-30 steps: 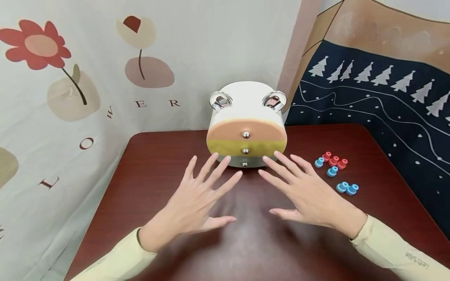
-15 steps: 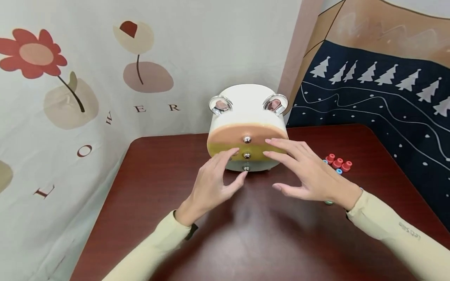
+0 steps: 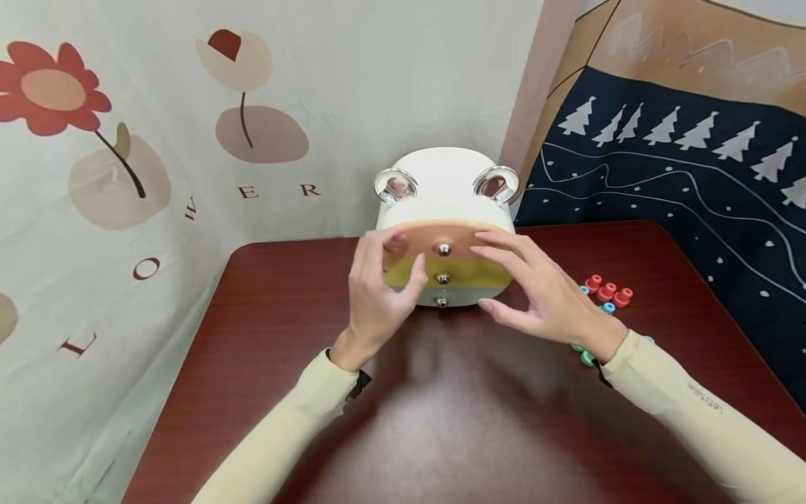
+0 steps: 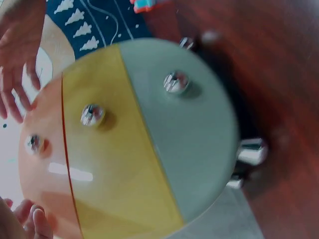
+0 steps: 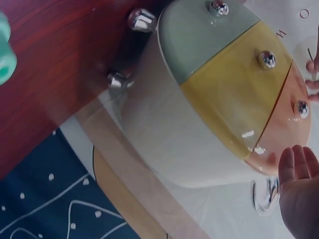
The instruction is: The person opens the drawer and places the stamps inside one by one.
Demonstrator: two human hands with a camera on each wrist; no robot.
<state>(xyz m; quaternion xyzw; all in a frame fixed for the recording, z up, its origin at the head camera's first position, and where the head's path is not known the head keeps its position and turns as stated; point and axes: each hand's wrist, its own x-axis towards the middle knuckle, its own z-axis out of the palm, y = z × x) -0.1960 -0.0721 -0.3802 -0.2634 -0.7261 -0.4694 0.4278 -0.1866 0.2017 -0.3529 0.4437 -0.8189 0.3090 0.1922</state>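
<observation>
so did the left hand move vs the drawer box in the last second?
Yes. The left hand went forward from the table up onto the drawer box front, left of the knobs.

Red and blue caps (small, clustered), dark wooden table, flower-print cloth, tree-print cloth

Pink, yellow, grey-green drawer box

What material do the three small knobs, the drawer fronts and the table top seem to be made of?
The knobs look like polished metal or chromed plastic: they mirror the room. The drawer fronts, pink, yellow and grey-green, look like glossy plastic, with soft highlights in the right wrist view. The table top looks like reddish-brown wood or wood-grain laminate, semi-gloss; which one cannot be told.
</observation>
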